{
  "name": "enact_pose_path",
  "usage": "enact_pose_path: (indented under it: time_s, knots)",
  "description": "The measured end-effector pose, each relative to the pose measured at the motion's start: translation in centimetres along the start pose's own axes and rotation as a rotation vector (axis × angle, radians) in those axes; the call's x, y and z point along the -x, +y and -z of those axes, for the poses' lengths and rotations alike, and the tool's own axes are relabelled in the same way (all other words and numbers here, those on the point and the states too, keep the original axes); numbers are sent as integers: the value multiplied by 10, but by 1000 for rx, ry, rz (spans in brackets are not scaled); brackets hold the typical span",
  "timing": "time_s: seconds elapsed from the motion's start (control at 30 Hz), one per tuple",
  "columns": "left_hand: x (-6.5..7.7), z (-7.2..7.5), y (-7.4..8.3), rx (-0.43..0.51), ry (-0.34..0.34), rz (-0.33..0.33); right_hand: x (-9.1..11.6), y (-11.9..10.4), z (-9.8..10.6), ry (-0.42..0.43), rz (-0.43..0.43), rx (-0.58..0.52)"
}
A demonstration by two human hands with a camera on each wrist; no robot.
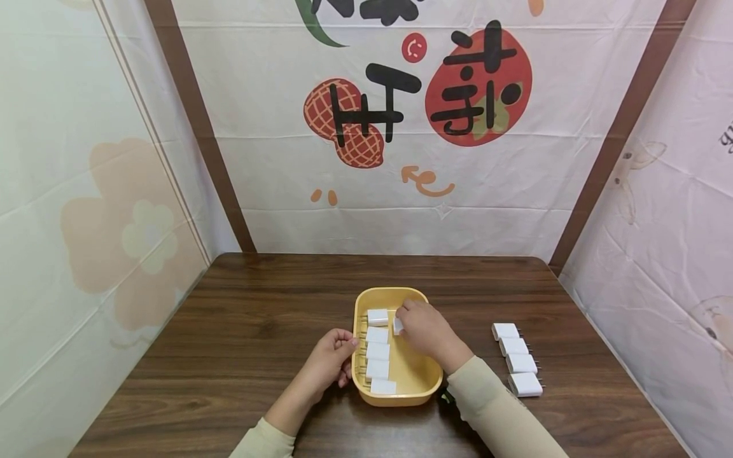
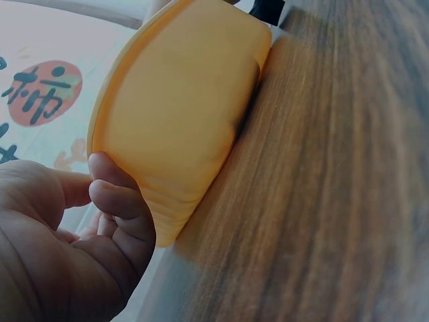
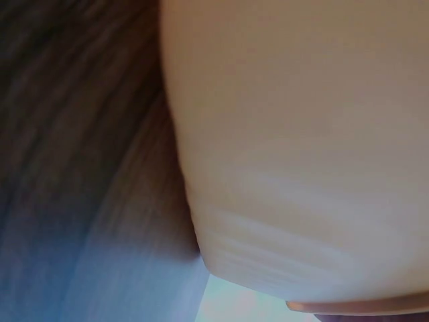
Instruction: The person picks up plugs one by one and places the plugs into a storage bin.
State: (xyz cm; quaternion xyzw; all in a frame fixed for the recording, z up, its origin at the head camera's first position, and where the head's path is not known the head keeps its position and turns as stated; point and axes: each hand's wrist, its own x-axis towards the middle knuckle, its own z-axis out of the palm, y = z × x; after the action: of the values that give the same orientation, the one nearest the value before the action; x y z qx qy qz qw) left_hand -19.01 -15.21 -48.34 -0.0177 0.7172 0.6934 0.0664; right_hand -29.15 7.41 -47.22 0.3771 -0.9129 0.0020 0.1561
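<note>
A yellow plastic bin stands on the table with several white plug adapters in a column along its left side, prongs facing left. Inside its right half, my right hand pinches another white plug adapter, partly hidden by the fingers. My left hand holds the bin's left rim between thumb and fingers. The left wrist view shows that left hand at the rim, with fingertips against the bin's outer wall. Only the bin's outer wall fills most of the right wrist view.
Several more white plug adapters lie in a slanting row on the table right of the bin, prongs to the right. A small dark object shows beside the right sleeve. Printed cloth hangs behind the table.
</note>
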Motion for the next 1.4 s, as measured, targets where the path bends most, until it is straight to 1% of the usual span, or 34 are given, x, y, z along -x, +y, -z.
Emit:
enact_pose_path:
  time_s: [0.17, 0.8, 1.17, 1.4]
  knots:
    - [-1, 0, 0, -3, 0, 0, 0, 0, 0, 7, -10, 12]
    - [-2, 0, 0, 1, 1, 2, -1, -1, 2, -50, -47, 50]
    - [-1, -1, 0, -3, 4, 6, 0, -2, 1, -21, -41, 60]
    - [-1, -1, 0, 5, 1, 6, -1, -1, 0, -15, -41, 32]
